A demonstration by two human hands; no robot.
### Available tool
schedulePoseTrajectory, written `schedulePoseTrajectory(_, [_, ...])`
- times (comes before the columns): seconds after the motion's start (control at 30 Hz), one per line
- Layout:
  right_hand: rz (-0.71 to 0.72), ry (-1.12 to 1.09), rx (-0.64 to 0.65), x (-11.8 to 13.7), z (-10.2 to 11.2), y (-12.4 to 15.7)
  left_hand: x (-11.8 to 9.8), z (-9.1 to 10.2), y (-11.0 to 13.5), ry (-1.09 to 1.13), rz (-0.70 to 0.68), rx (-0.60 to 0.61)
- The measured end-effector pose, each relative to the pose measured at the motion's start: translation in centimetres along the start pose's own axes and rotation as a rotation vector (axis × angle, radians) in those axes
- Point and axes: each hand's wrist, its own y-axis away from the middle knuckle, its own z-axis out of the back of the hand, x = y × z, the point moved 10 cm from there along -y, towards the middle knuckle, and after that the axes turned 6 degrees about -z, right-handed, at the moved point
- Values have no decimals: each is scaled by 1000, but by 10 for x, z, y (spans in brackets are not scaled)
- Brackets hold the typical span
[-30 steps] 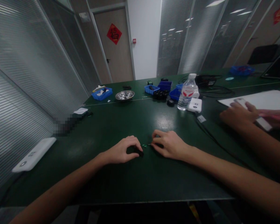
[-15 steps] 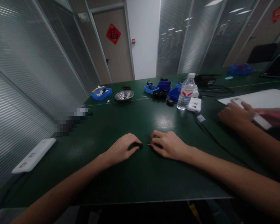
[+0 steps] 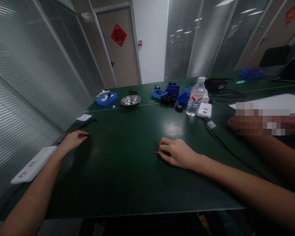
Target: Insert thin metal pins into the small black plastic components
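Note:
My left hand [image 3: 75, 140] is raised over the left side of the green table, its fingers pinched together. A small black piece [image 3: 88, 134] just shows at those fingertips; most of it is hidden. My right hand [image 3: 178, 152] rests on the table at the middle, thumb and fingers closed on a thin, light-coloured pin-like piece [image 3: 155, 152] that points left. Beyond my left hand lie a dark object [image 3: 88, 122] and a white paper [image 3: 84, 117] near the table's left edge.
A white box-shaped device [image 3: 34, 165] lies by my left forearm. Farther back stand a metal dish [image 3: 130, 101], a blue basket [image 3: 106, 99], blue trays [image 3: 173, 89] and a water bottle [image 3: 196, 96]. A cable [image 3: 223, 144] runs past my right arm. Another person's arm [image 3: 275, 144] reaches in at right.
My left hand has moved from beside my right hand to the left side of the table, carrying the small black piece. My right hand has stayed in place.

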Motion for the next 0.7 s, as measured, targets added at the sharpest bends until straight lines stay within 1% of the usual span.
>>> schedulePoseTrajectory(0.07, [-7,-5,13,0,-1,-1,15,8,4,-37,32,-17])
schedulePoseTrajectory(0.23, [-14,4,27,1,0,-2,26,16,12,-64,97,-67])
schedulePoseTrajectory(0.33, [-14,4,28,2,-1,-2,28,16,12,-66,103,-58])
schedulePoseTrajectory(0.57, [-16,-3,32,1,-1,-1,38,14,10,-49,116,6])
schedulePoseTrajectory(0.7, [-14,-1,44,1,-3,-2,47,14,9,-40,149,-1])
